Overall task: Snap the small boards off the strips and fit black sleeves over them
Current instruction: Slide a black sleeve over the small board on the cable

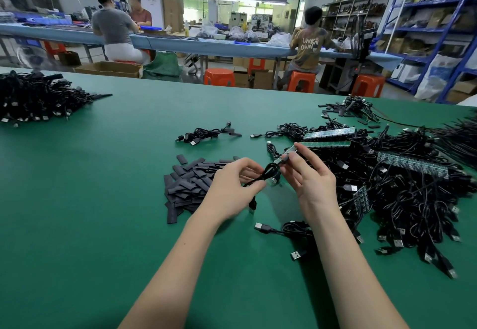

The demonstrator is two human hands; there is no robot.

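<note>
Your left hand point(233, 186) pinches a looped black cable point(267, 172) between thumb and fingertips, above the green table point(103, 225). The cable is light and limp; it gives no support, so do not pull the board by it.

Your right hand point(307, 176) grips the near end of a board strip point(285, 154) between thumb and fingers. The strip looks thin, stiff and brittle, likely made to break at its joints. Hold it by the edges, close to the joint you intend to snap, so the bend stays short. Whether the cable is attached to the end board cannot be told.

Just left of your hands lies the pile of black sleeves point(188, 184). These look flat, soft and weightless; expect to squeeze 1 open at the mouth before sliding it on.

To the right, a tangle of cables point(413, 199) carries more strips point(329, 132), 2 of them lying side by side beyond your right hand.

At the far left sits a separate cable heap point(33, 96).
</note>
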